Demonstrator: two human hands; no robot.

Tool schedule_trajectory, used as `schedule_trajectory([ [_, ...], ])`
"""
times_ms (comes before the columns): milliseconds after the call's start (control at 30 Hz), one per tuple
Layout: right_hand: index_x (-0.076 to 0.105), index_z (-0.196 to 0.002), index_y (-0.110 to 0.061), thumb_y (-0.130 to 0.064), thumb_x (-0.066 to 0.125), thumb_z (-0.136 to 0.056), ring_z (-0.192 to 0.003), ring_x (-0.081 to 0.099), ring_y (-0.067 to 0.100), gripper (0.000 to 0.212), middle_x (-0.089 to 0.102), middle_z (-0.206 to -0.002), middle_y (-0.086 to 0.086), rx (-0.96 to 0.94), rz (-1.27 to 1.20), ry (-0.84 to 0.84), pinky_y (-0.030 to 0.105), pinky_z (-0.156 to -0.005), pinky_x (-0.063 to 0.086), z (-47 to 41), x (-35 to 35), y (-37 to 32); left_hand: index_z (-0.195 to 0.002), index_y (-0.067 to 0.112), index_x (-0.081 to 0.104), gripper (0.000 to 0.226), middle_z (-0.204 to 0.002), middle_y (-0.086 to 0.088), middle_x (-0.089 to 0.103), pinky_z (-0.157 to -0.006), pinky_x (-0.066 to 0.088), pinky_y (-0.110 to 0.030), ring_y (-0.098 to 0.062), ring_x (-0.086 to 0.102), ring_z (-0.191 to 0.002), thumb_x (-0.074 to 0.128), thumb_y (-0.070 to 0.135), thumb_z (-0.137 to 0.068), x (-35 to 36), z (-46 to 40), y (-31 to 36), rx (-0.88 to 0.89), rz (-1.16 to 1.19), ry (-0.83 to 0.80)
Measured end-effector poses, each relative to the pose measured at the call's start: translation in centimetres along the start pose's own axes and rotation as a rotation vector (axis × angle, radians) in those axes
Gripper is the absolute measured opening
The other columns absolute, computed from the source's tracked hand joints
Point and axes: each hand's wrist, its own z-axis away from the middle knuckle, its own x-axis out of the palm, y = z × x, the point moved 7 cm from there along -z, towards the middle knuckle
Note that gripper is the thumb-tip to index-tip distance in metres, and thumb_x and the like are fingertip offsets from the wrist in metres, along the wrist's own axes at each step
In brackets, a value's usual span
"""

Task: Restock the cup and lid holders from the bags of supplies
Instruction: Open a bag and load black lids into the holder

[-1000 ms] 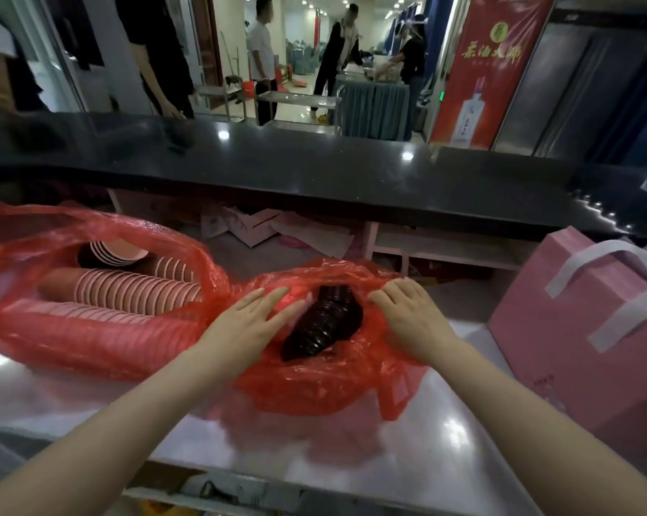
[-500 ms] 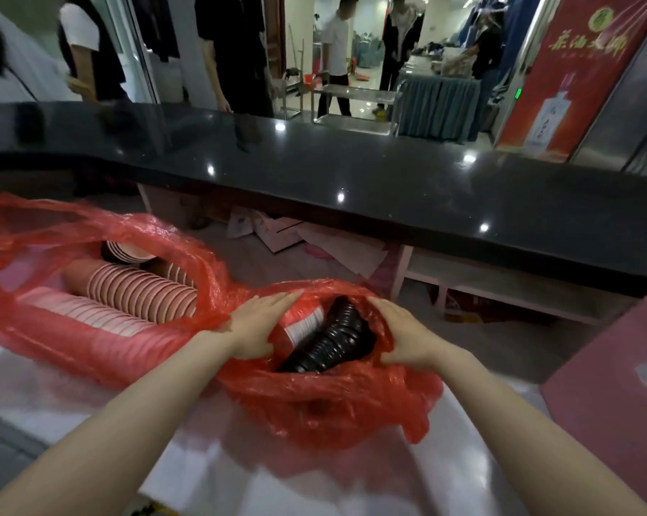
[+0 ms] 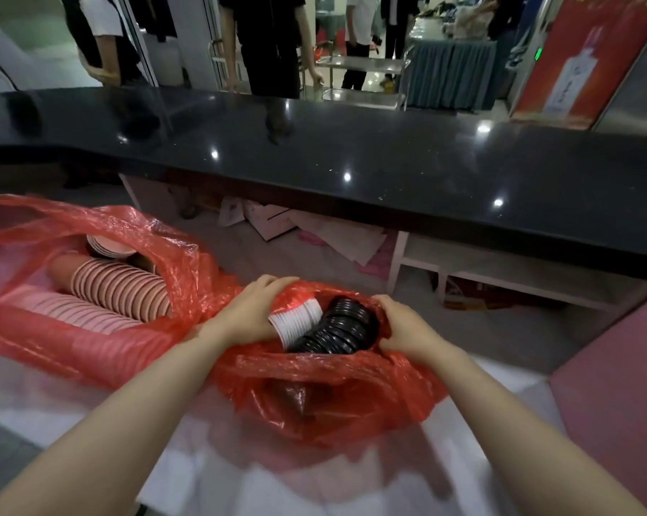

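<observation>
— What have your hands got right now?

— My left hand grips the left edge of the small red plastic bag, fingers curled over the rim. My right hand pinches the right edge, fingers bent into the plastic. Between them the mouth of the bag gapes.

— And inside?

— A stack of black lids lying on its side, and a stack of white lids touching it on the left, just beside my left thumb.

— The cups?

— To my left, in the large red bag: sleeves of pink paper cups lying flat. Both bags rest on the pale worktop, touching each other. The black counter runs behind, and a pink box sits at my right.
</observation>
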Motion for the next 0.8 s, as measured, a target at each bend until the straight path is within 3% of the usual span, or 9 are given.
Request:
schedule_trajectory([
  [133, 0.041, -0.139, -0.03, -0.032, 0.058, -0.067, -0.13, 0.03, 0.024, 0.074, 0.046, -0.136, -0.003, 0.044, 0.119, -0.027, 0.04, -0.101, 0.025, 0.9, -0.9, -0.7, -0.144, 0.036, 0.03, 0.089, -0.137, 0.0, 0.044, -0.101, 0.043, -0.03, -0.012, 0.045, -0.123, 0.058, 0.001, -0.067, -1.1, 0.6, 1.0, 0.017, 0.25, -0.037],
  [200, 0.048, -0.136, -0.03, -0.039, 0.047, -0.063, -0.13, 0.024, 0.019, 0.073, 0.044, -0.13, -0.006, 0.039, 0.117, 0.01, 0.035, -0.095, 0.017, 1.5, -2.0, -1.9, -0.138, 0.044, 0.034, 0.085, -0.13, 0.004, 0.05, -0.077, 0.054, -0.029, -0.004, 0.058, -0.103, 0.054, -0.001, -0.069, -2.0, 1.1, 1.8, 0.019, 0.378, -0.016],
  [267, 0.052, -0.133, -0.033, -0.041, 0.043, -0.065, -0.125, 0.023, 0.014, 0.069, 0.041, -0.119, -0.012, 0.004, 0.109, 0.137, 0.032, -0.094, 0.013, 2.1, -3.5, -3.3, -0.132, 0.045, 0.04, 0.08, -0.122, 0.008, 0.056, -0.058, 0.051, -0.027, -0.004, 0.062, -0.085, 0.053, -0.006, -0.072, -2.9, 1.7, 2.7, 0.041, 0.446, 0.057],
  [333, 0.056, -0.128, -0.036, -0.04, 0.049, -0.074, -0.12, 0.027, 0.012, 0.054, 0.043, -0.114, -0.014, -0.056, 0.127, 0.306, 0.033, -0.093, 0.014, 2.9, -5.1, -4.9, -0.126, 0.039, 0.05, 0.067, -0.115, 0.008, 0.061, -0.072, 0.053, -0.033, -0.012, 0.063, -0.094, 0.057, -0.004, -0.076, -3.9, 2.3, 3.7, 0.075, 0.419, 0.187],
  [400, 0.062, -0.115, -0.033, -0.028, 0.059, -0.08, -0.111, 0.036, 0.012, 0.036, 0.048, -0.106, -0.012, -0.15, 0.13, 0.462, 0.033, -0.091, 0.021, 4.0, -6.2, -6.8, -0.12, 0.029, 0.061, 0.047, -0.108, 0.007, 0.063, -0.089, 0.048, -0.038, -0.015, 0.059, -0.102, 0.064, 0.005, -0.08, -5.2, 3.2, 4.9, 0.108, 0.206, 0.341],
  [467, 0.068, -0.101, -0.027, -0.016, 0.063, -0.079, -0.101, 0.045, 0.014, 0.025, 0.051, -0.097, -0.011, -0.262, 0.125, 0.532, 0.033, -0.087, 0.031, 4.9, -6.6, -8.6, -0.11, 0.024, 0.07, 0.033, -0.101, 0.004, 0.063, -0.089, 0.044, -0.042, -0.019, 0.058, -0.097, 0.067, 0.01, -0.081, -6.3, 4.6, 6.4, 0.132, -0.037, 0.5],
  [533, 0.07, -0.093, -0.023, -0.01, 0.063, -0.08, -0.093, 0.054, 0.015, 0.02, 0.056, -0.091, -0.01, -0.329, 0.115, 0.481, 0.031, -0.083, 0.042, 5.4, -6.2, -9.8, -0.101, 0.021, 0.073, 0.028, -0.092, 0.005, 0.062, -0.082, 0.046, -0.035, -0.018, 0.057, -0.088, 0.066, 0.005, -0.079, -6.7, 6.6, 8.2, 0.209, -0.06, 0.591],
  [633, 0.071, -0.097, -0.023, -0.013, 0.059, -0.083, -0.099, 0.058, 0.017, 0.021, 0.066, -0.1, -0.006, -0.302, 0.243, 0.332, 0.034, -0.087, 0.048, 5.4, -5.1, -9.9, -0.096, 0.024, 0.071, 0.027, -0.086, 0.013, 0.059, -0.075, 0.043, -0.018, -0.005, 0.054, -0.078, 0.064, 0.005, -0.078, -5.4, 9.2, 10.3, 0.257, 0.104, 0.514],
  [800, 0.065, -0.117, -0.025, -0.02, 0.056, -0.086, -0.108, 0.051, 0.023, 0.034, 0.065, -0.118, -0.003, -0.178, 0.425, 0.282, 0.039, -0.093, 0.044, 5.3, -4.6, -8.0, -0.096, 0.026, 0.068, 0.025, -0.081, 0.013, 0.058, -0.075, 0.048, -0.028, -0.009, 0.056, -0.076, 0.069, 0.009, -0.078, -1.1, 11.4, 9.1, 0.081, 0.151, 0.328],
])
